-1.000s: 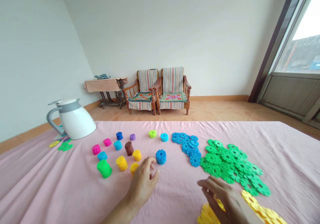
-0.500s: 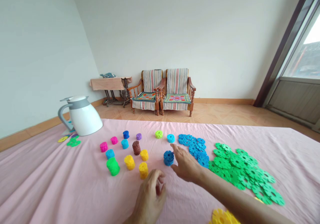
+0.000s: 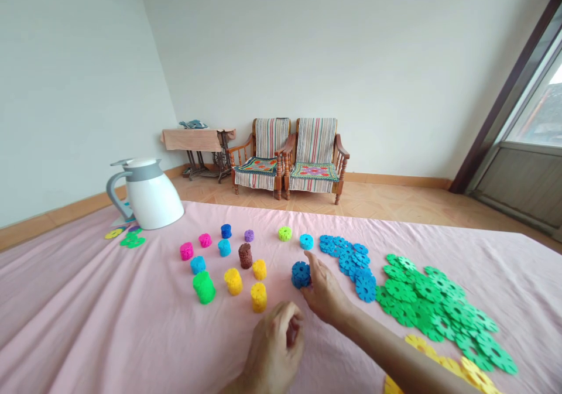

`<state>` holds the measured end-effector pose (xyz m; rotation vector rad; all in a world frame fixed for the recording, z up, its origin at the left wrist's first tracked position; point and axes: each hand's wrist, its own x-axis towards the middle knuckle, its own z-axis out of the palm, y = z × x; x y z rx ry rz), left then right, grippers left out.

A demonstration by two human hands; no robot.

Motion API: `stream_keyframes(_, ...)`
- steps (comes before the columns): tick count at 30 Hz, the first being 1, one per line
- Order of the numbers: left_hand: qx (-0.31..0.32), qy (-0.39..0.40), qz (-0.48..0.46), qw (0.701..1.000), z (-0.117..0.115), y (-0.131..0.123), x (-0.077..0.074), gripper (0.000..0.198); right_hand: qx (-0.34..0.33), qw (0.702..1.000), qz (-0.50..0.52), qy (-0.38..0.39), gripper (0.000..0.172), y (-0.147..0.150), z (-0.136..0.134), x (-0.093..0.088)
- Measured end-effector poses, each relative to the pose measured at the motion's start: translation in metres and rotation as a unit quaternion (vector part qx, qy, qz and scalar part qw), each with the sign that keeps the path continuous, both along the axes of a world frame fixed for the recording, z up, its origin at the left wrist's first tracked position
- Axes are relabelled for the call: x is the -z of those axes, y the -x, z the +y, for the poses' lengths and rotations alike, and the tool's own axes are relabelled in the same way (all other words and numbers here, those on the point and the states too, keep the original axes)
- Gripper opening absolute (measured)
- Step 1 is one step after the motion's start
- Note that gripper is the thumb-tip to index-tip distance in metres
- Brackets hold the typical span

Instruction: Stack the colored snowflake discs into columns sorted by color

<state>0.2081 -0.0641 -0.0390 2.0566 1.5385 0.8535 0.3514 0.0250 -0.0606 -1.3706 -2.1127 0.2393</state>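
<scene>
A short stack of dark blue notched plastic discs [image 3: 300, 275] stands on the pink cloth [image 3: 175, 347] in front of me. My right hand [image 3: 324, 288] is at its right side, fingers stretched out and thumb apart, seemingly touching the stack's edge without closing round it. Nearer to me, my left hand [image 3: 277, 338] is closed, its fingers curled toward the thumb; whether anything is inside is hidden. A yellow disc stack [image 3: 259, 297] stands just beyond it. Loose blue discs [image 3: 351, 259] lie spread to the right of my right hand.
Small stacks, including green [image 3: 204, 287], brown [image 3: 245, 256] and lime [image 3: 285, 233], stand left and farther back. Loose green discs [image 3: 439, 300] cover the right, with yellow discs [image 3: 452, 365] near my right forearm. A white jug [image 3: 157, 201] stands at the far left.
My right hand has come up against the dark blue stack, which looks taller and more even. My left hand has curled tighter. The whole view has shifted slightly.
</scene>
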Motion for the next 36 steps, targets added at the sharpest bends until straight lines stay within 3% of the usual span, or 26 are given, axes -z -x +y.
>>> stream_keyframes(7,0.007,0.007,0.006,1.0,0.0,0.0,-0.001,0.022,0.006,1.0,-0.009,0.011,0.073,0.013,0.003,-0.007)
stream_keyframes(11,0.01,0.003,0.013,1.0,0.001,0.001,-0.001,0.024,-0.003,1.0,-0.017,0.018,0.071,0.006,0.001,-0.013)
stream_keyframes(17,0.018,-0.026,-0.003,1.0,0.0,0.002,0.001,0.024,-0.014,0.998,-0.061,0.032,0.04,-0.061,-0.009,-0.036)
stream_keyframes(21,0.019,-0.029,-0.004,0.999,0.0,0.001,0.002,0.024,0.041,0.983,-0.17,0.049,0.035,-0.113,-0.018,-0.043)
stream_keyframes(24,0.017,-0.029,-0.001,0.999,0.001,0.001,0.002,0.025,0.062,0.977,-0.196,0.057,0.035,-0.131,-0.024,-0.038)
stream_keyframes(30,0.019,-0.025,0.013,0.999,0.001,0.0,0.001,0.024,0.029,0.988,-0.141,0.055,0.037,-0.115,-0.033,-0.026)
stream_keyframes(36,0.02,-0.025,0.017,0.999,0.002,0.001,0.0,0.024,0.032,0.99,-0.106,0.084,0.032,-0.082,-0.032,-0.035)
